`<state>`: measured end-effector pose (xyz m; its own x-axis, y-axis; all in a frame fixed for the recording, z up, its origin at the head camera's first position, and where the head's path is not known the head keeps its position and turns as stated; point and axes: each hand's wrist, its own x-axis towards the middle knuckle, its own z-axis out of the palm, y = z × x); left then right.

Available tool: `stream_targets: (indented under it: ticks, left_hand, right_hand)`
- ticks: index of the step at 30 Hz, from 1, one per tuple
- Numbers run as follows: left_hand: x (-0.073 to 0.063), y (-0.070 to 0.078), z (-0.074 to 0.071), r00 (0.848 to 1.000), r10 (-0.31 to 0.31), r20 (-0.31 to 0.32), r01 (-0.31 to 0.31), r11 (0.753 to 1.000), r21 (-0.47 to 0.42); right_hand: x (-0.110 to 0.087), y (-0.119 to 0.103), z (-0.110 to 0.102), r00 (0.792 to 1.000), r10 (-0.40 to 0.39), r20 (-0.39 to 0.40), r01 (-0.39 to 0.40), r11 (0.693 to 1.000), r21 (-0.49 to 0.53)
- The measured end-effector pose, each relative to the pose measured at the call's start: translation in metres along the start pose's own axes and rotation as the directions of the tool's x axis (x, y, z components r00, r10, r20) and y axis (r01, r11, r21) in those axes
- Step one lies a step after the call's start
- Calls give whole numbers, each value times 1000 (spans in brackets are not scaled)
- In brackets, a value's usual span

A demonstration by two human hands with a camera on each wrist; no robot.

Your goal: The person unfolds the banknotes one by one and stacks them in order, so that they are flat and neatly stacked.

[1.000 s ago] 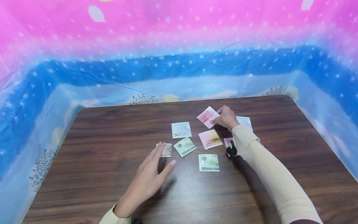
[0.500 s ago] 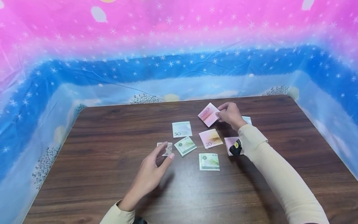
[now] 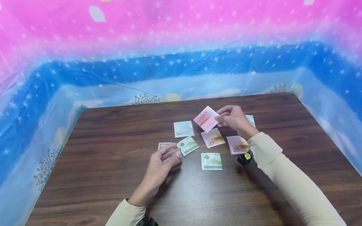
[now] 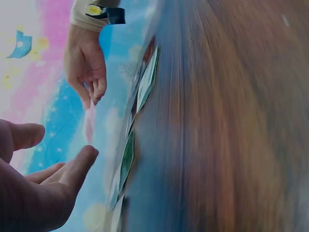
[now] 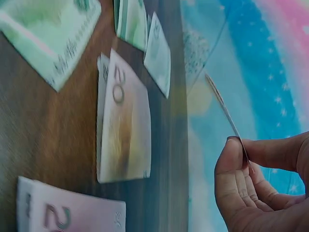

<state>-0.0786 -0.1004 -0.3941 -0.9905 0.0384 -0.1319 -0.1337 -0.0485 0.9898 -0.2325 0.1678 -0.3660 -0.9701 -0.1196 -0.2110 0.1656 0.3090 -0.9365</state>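
Note:
My right hand (image 3: pixel 233 119) pinches a folded pink 100 banknote (image 3: pixel 205 119) by its right corner, raised above the table. In the right wrist view that banknote (image 5: pixel 224 108) shows almost edge-on between thumb and fingers. My left hand (image 3: pixel 158 166) holds nothing; in the left wrist view its thumb and fingers (image 4: pixel 79 166) are spread apart. It hovers by a folded green banknote (image 3: pixel 188 145) and partly hides a brownish banknote (image 3: pixel 164 145). Just below the raised note lies a folded 20 banknote (image 3: pixel 212 138), with another 20 banknote (image 3: pixel 237 145) to its right.
Behind the green note lies a folded 50 banknote (image 3: pixel 183 129). Another green banknote (image 3: pixel 211 161) lies nearer the front. A pale banknote (image 3: pixel 250 120) is partly hidden behind my right hand. The brown wooden table (image 3: pixel 99 175) reaches back to a pink and blue cloth (image 3: pixel 158 62).
The 100 banknote has been lifted and drawn slightly left and nearer in my right hand. The left hand has moved rightward to beside the green note, its fingers more bent.

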Motion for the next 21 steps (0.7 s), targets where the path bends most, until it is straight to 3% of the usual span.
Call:
stream_targets:
  ticks: [3, 14, 21]
  left_hand:
    - [4, -2, 4, 999, -50, -1, 50, 993, -108]
    - [18, -7, 12, 992, -118, 43, 125, 967, -224]
    - [21, -10, 15, 988, -131, 81, 147, 958, -245]
  right_hand:
    - [-11, 2, 3, 999, -12, 35, 12, 1000, 12]
    - [-45, 11, 20, 982, -44, 182, 29, 996, 86]
    - [-60, 19, 29, 967, -53, 247, 37, 997, 71]
